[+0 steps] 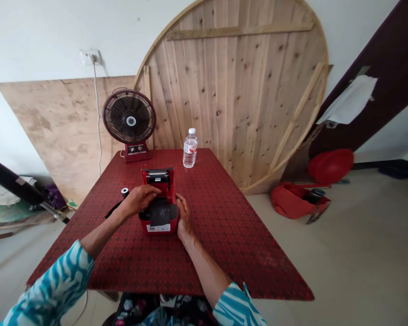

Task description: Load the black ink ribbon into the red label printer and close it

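Left hand (139, 200) palm-down over red thermal printer (163, 225), fingers together, grip unclear. Right hand (184, 217) fingers closed on printer's right wall. Printer mid-table, lid (158, 177) raised, dark sheet (159, 213) across opening. Black roll (124, 192) just left, strip (114, 209) trailing from it. Beyond: desk fan (129, 117), water bottle (190, 148) at far edge of red tabletop (204, 258).
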Demonstrator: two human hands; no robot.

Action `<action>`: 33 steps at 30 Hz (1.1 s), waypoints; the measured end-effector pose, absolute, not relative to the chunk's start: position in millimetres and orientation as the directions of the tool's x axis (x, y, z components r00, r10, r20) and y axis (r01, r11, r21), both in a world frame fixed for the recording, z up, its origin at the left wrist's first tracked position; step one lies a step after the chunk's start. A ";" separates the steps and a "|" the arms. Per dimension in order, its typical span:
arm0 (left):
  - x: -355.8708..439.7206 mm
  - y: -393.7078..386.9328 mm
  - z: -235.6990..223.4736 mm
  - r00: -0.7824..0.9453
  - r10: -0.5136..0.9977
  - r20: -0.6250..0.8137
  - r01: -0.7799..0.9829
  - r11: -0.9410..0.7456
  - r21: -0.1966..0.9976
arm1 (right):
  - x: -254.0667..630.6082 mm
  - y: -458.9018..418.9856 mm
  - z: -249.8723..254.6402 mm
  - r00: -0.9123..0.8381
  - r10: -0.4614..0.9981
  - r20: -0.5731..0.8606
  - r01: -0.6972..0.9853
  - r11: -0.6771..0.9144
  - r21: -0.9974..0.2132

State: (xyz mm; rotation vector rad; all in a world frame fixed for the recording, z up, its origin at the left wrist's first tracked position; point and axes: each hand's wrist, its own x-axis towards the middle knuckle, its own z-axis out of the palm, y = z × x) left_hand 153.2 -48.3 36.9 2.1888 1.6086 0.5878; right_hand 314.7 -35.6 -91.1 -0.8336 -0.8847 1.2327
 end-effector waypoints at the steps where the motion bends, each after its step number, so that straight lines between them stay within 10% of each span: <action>1: 160.6 -39.6 41.2 0.312 0.949 0.038 0.880 -0.304 0.366 | 315.0 -35.1 -91.6 0.100 0.990 0.100 -0.416 0.133 -0.900; 5: 181.7 -13.1 46.0 0.362 0.909 -0.206 0.931 -0.342 0.128 | 315.5 -32.9 -94.3 0.092 0.992 0.089 -0.411 0.120 -0.904; 18: 170.5 -13.5 48.6 0.480 0.851 -0.212 0.871 -0.434 0.228 | 316.7 -33.1 -94.4 0.070 0.995 0.073 -0.428 0.097 -0.899; 28: 146.1 -39.8 59.5 0.459 0.869 0.183 0.713 -0.483 0.508 | 316.4 -36.9 -87.8 0.085 0.994 0.068 -0.437 0.098 -0.894; 33: 97.5 -37.1 81.5 0.167 0.946 0.279 0.469 -0.325 0.821 | 317.2 -37.9 -89.8 0.076 0.995 0.059 -0.446 0.087 -0.891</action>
